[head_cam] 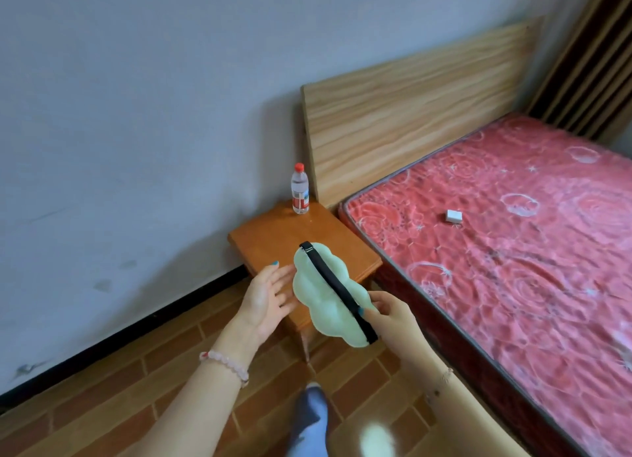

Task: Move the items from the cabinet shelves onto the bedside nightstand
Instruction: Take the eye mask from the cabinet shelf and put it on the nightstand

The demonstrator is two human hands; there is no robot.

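Sleep mask (321,296), pale green, cloud-shaped w/ black strap (333,282) running along its length, is hanging in the air over the front edge of the nightstand (273,234), not yet lying on it. R hand (393,320) is pinching the mask's near end btwn thumb and fingertips, right where the strap meets the padding. L hand (266,296) is hovering spread just beside the mask's left edge, palm turned toward it. Its fingertips are possibly brushing the padding, but blur is making that hard to tell. Beaded bracelet (227,364) is sitting on the L wrist.

Water bottle (300,191) w/ red cap is standing upright at the nightstand's back corner, well apart from the mask. Red patterned mattress (513,251) is lying just beside the nightstand's right side, w/ a small white box (453,216) resting on it, well to the right of the nightstand. Wooden headboard (410,108) is rising behind the nightstand's back right corner. Brick-pattern floor (119,405) is showing below the nightstand.
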